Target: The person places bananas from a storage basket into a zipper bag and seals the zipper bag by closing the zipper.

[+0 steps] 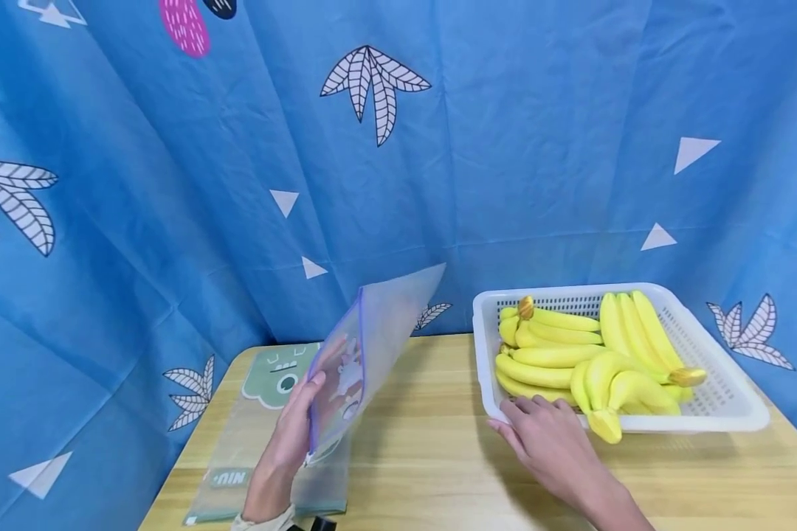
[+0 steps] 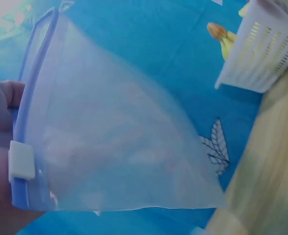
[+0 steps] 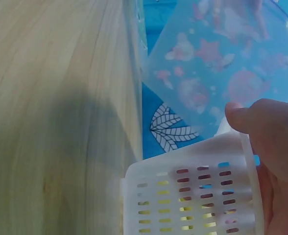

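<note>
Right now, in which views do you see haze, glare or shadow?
Head view: mostly sharp, soft shadow on the table beside the basket; left wrist view: raised bag hazy, upper left washed out; right wrist view: blurry shadow on the table.

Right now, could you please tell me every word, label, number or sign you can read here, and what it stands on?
"NIU", as it appears: on the flat translucent bag with a green cartoon print, lying on the wooden table; the small mark after it is too blurred to read.
Translucent bag with a purple zip edge, in the left hand: no readable text.
White perforated plastic basket: no lettering visible.
</note>
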A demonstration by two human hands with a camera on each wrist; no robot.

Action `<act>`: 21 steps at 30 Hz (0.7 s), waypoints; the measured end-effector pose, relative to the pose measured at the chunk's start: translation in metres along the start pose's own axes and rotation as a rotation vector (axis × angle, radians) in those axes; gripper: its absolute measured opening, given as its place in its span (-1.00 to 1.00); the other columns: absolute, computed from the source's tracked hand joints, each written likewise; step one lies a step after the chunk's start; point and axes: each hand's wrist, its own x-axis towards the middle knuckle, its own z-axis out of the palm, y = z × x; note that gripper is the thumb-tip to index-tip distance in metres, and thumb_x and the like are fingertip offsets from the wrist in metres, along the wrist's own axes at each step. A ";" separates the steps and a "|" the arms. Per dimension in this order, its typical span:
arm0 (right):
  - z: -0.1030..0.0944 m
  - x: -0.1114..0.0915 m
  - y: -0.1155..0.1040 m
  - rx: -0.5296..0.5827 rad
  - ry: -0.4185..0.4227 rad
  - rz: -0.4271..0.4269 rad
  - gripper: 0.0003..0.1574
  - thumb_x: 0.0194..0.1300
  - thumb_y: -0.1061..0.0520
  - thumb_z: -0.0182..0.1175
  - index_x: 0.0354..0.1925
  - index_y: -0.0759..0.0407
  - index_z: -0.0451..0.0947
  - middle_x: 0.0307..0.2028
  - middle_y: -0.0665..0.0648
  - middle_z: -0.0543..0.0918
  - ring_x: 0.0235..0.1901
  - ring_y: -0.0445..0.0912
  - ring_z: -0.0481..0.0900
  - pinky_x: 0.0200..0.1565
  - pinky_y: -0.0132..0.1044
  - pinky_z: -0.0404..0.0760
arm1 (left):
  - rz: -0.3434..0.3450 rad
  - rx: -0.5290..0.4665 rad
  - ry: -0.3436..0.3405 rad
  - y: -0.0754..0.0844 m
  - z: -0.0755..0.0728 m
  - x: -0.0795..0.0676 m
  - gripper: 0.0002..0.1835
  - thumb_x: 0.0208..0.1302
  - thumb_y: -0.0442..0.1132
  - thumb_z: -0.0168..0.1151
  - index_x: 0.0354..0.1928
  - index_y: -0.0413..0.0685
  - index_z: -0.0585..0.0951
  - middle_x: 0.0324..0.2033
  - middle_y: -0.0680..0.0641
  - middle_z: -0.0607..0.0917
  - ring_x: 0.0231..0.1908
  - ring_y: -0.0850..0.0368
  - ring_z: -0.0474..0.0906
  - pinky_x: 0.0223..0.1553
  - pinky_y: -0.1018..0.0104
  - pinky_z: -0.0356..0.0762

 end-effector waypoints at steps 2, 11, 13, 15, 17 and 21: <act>0.002 0.000 -0.002 0.008 0.009 -0.015 -0.52 0.49 -0.21 0.15 0.07 0.08 0.72 -0.13 0.09 0.77 -0.17 0.04 0.67 -0.19 0.00 0.56 | 0.050 -0.003 0.041 0.007 0.004 -0.003 -0.43 0.67 -0.20 -0.46 0.64 -0.03 0.02 0.58 -0.12 0.08 0.52 0.15 0.10 0.39 0.22 0.34; 0.006 0.005 -0.005 -0.007 0.090 -0.085 -0.57 0.48 -0.19 0.15 -0.05 0.09 0.71 -0.22 0.07 0.76 -0.26 0.01 0.64 -0.23 -0.07 0.51 | 0.368 0.010 0.295 0.050 0.015 -0.017 -0.38 0.58 -0.33 -0.52 0.64 -0.07 0.01 0.59 -0.18 0.10 0.56 -0.08 -0.03 0.45 0.24 0.14; 0.006 0.005 -0.005 -0.012 0.094 -0.090 -0.56 0.48 -0.20 0.14 -0.05 0.09 0.71 -0.23 0.07 0.76 -0.26 0.01 0.65 -0.25 -0.07 0.51 | 0.473 0.002 0.319 0.055 0.015 -0.018 -0.37 0.54 -0.38 -0.53 0.61 -0.20 0.04 0.56 -0.26 0.13 0.54 -0.15 -0.01 0.48 0.19 0.09; 0.006 0.005 -0.005 -0.017 0.095 -0.090 -0.57 0.47 -0.19 0.15 -0.07 0.10 0.70 -0.24 0.07 0.75 -0.27 0.02 0.65 -0.25 -0.06 0.51 | 0.554 0.023 0.366 0.057 0.014 -0.019 -0.39 0.51 -0.41 -0.52 0.56 -0.32 0.11 0.51 -0.32 0.21 0.50 -0.19 0.06 0.47 0.20 0.10; 0.007 0.004 -0.005 -0.022 0.092 -0.084 -0.58 0.46 -0.19 0.16 -0.09 0.10 0.70 -0.24 0.07 0.76 -0.27 0.03 0.65 -0.26 -0.05 0.52 | 0.638 0.057 0.400 0.058 0.013 -0.018 -0.40 0.50 -0.43 -0.50 0.52 -0.43 0.16 0.46 -0.39 0.27 0.47 -0.24 0.09 0.48 0.17 0.09; 0.007 0.003 -0.007 -0.026 0.075 -0.060 -0.58 0.45 -0.19 0.18 -0.09 0.10 0.69 -0.21 0.08 0.77 -0.25 0.04 0.67 -0.24 -0.03 0.53 | 0.710 0.191 0.498 0.058 0.011 -0.018 -0.43 0.48 -0.46 -0.44 0.44 -0.50 0.28 0.38 -0.41 0.38 0.44 -0.25 0.16 0.47 0.13 0.10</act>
